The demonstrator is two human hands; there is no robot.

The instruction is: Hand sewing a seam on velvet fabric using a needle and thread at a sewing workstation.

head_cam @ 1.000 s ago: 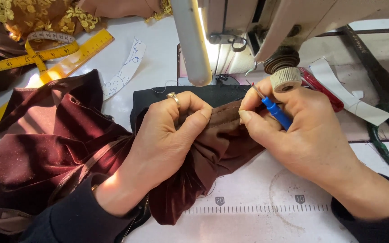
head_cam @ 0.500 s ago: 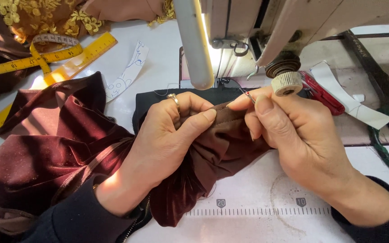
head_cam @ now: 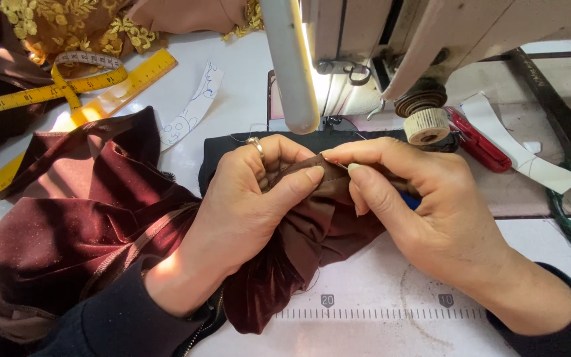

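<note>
Because the maroon velvet fabric (head_cam: 100, 225) is soft and slippery, the left hand (head_cam: 246, 205) bunches a fold of it and pins it under the thumb, its grip closed tight on the cloth so the edge stays put right in front of the sewing machine (head_cam: 391, 46). The right hand (head_cam: 424, 211) meets it from the other side, forefinger and thumb pressed together on what looks like a fine needle or thread at the fold, while a blue tool (head_cam: 410, 200) sits tucked in the palm, mostly hidden. The bulk of the fabric spills leftward across the white desk (head_cam: 378, 291), out of the way, and a black cloth (head_cam: 232, 149) lies beneath the hands.

Both wrists rest low on the desk, the hands arched inward so their fingertips nearly touch. The left one wears a ring (head_cam: 254, 141). Behind, a yellow ruler (head_cam: 110, 82) and a tape measure (head_cam: 84, 61) lie near gold-embroidered cloth (head_cam: 67, 23); a red tool (head_cam: 480, 142) and a white paper strip (head_cam: 523, 155) sit beside the machine's ridged knob (head_cam: 427, 125).
</note>
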